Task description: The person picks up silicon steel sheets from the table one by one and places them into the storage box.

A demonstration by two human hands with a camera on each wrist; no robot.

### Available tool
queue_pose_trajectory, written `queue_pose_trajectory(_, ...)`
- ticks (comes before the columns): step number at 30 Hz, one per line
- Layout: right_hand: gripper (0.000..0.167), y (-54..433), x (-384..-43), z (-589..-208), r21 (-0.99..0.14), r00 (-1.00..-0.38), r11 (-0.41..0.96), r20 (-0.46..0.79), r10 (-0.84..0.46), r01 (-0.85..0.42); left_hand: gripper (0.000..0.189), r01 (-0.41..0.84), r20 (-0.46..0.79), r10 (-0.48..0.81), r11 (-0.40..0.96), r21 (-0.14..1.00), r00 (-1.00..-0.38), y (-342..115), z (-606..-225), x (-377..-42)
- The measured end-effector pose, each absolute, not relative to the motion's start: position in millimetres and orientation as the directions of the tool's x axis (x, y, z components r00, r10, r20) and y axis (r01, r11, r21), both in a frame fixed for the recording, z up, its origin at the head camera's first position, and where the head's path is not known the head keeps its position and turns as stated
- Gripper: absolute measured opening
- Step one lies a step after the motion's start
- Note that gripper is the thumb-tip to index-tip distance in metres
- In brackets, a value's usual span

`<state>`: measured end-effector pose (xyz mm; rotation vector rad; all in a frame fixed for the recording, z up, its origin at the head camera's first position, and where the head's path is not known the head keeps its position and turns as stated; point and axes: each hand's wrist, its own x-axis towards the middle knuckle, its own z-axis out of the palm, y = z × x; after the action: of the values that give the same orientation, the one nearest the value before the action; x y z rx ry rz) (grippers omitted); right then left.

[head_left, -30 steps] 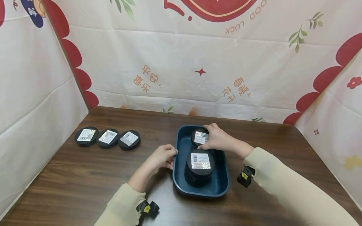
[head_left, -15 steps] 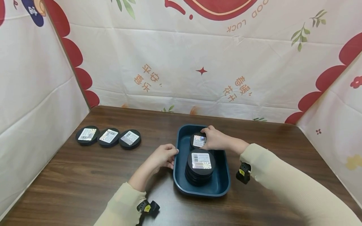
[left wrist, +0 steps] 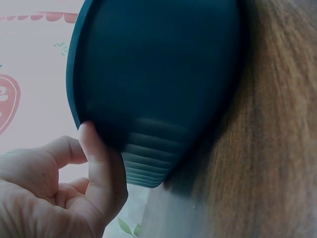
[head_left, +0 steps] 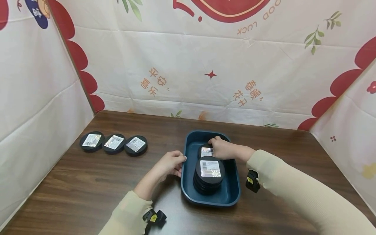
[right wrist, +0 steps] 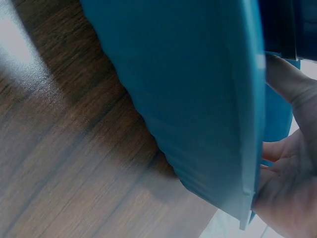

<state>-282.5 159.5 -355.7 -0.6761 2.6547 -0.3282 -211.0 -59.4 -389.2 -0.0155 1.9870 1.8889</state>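
Observation:
A dark blue rectangular tray (head_left: 232,199) stands on the table between the two hands. In it is a stack of black discs (head_left: 209,176), the top one bearing a white label. Behind the stack, the right hand (head_left: 225,149) reaches over the tray's right side and grips a labelled black disc (head_left: 206,151) low inside. The right wrist view shows that hand (right wrist: 292,173) past the tray's wall (right wrist: 193,99), its fingertips partly hidden. At the tray's left edge the left hand (head_left: 171,163) pinches the rim; the left wrist view shows a fingertip (left wrist: 86,131) on it.
Three more black labelled discs, a left one (head_left: 91,141), a middle one (head_left: 113,143) and a right one (head_left: 136,145), lie in a row at the table's back left. A printed white cloth (head_left: 176,58) hangs behind the brown wooden table (head_left: 88,189).
The right hand has shifted slightly left and lowered the disc deeper into the tray, closer behind the stack. The left hand keeps its place at the rim.

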Motion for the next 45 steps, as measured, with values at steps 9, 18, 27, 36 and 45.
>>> queue_pose_trajectory(9,0.052,155.3,-284.0,-359.0,-0.299,-0.800,0.852,-0.311,-0.513,-0.430,0.014,-0.288,-0.306,0.255,0.106,0.952,-0.917,-60.3,-391.5,-212.6)
queue_pose_trajectory(18,0.047,155.2,-285.5,-357.5,-0.290,-0.788,0.837,-0.296,-0.540,-0.465,0.012,-0.283,-0.299,0.253,0.098,0.954,-0.920,-60.4,-392.0,-212.9)
queue_pose_trajectory(27,0.049,155.6,-285.5,-360.3,-0.292,-0.782,0.815,-0.251,-0.570,-0.500,0.011,-0.289,-0.303,0.256,0.093,0.953,-0.918,-60.2,-391.2,-212.7)
queue_pose_trajectory(36,0.047,157.2,-285.4,-365.2,-0.270,-0.763,0.792,-0.228,-0.605,-0.548,0.010,-0.283,-0.297,0.243,0.093,0.955,-0.923,-59.0,-389.5,-213.0)
queue_pose_trajectory(45,0.051,160.5,-279.4,-358.8,-0.197,-0.758,0.783,-0.201,-0.621,-0.590,0.011,-0.291,-0.309,0.242,0.107,0.951,-0.920,-59.6,-390.5,-212.0)
